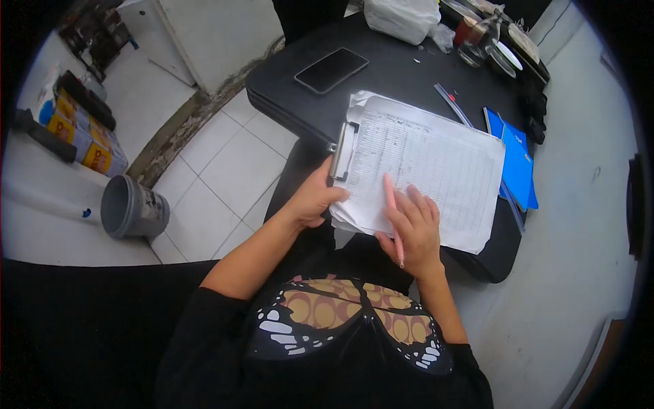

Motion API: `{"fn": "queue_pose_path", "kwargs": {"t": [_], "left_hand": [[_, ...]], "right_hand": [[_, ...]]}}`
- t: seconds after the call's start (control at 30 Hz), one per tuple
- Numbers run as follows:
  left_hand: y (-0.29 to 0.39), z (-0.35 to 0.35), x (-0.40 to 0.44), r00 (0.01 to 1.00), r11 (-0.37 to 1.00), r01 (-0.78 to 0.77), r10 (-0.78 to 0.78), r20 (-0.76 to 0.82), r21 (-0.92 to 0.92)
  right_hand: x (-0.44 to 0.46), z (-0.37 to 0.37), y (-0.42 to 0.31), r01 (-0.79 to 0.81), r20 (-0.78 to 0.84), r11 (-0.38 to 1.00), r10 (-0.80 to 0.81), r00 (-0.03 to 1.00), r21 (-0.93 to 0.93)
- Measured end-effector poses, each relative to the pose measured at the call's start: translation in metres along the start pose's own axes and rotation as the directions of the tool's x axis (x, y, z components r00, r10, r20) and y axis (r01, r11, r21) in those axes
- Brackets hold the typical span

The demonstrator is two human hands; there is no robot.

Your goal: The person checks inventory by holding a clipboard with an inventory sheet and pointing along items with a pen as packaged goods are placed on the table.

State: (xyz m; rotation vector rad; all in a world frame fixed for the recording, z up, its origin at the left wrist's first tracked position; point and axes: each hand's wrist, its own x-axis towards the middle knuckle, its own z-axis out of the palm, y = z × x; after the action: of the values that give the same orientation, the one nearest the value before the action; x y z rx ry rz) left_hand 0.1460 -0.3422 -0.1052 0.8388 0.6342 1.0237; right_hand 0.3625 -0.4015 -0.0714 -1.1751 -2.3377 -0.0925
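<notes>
A clipboard [345, 151] with a metal clip at its left end bears a stack of white sheets [449, 184]. The top sheet is a printed table with many rows, and some handwriting shows near the clip. My left hand [316, 198] grips the clipboard's near left corner, thumb on top of the paper. In my right hand [417, 228] is a pink pen [391, 198], its far end over the sheet and its other end toward my body. The right fingers rest on the paper. I cannot tell whether the pen touches the sheet.
On the black table [286, 82] lie a smartphone [332, 70], blue notebooks [521, 170] and a clear ruler-like strip [451, 102]. A white plastic bag [403, 19] and glass jars [477, 48] stand at the back. A grey bucket [134, 208] sits on the tiled floor at left.
</notes>
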Motion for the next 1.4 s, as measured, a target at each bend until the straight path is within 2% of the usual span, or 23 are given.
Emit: {"fn": "queue_pose_path", "kwargs": {"t": [0.27,0.8,1.2,1.3,1.4], "left_hand": [[0.003,0.001,0.0,1.0,1.0,0.01,-0.01,0.025,-0.021],[-0.003,-0.006,0.003,0.999,0.995,-0.02,0.024,0.037,-0.102],[-0.008,-0.009,0.006,0.997,0.995,-0.062,0.065,0.037,-0.081],[-0.01,-0.009,0.008,0.998,0.995,-0.055,0.058,0.027,-0.08],[-0.008,-0.009,0.008,0.998,0.998,-0.055,0.055,0.0,0.007]], "right_hand": [[-0.006,0.002,-0.016,-0.021,0.071,1.0,0.021,0.997,-0.013],[0.0,0.018,-0.033,0.033,0.111,0.999,-0.032,0.993,-0.002],[-0.002,0.023,-0.034,0.011,0.121,0.999,-0.007,0.993,-0.032],[-0.001,0.018,-0.032,0.023,0.175,1.0,-0.019,0.984,-0.02],[0.002,0.003,-0.025,-0.072,-0.032,0.889,0.097,0.995,0.451]]}}
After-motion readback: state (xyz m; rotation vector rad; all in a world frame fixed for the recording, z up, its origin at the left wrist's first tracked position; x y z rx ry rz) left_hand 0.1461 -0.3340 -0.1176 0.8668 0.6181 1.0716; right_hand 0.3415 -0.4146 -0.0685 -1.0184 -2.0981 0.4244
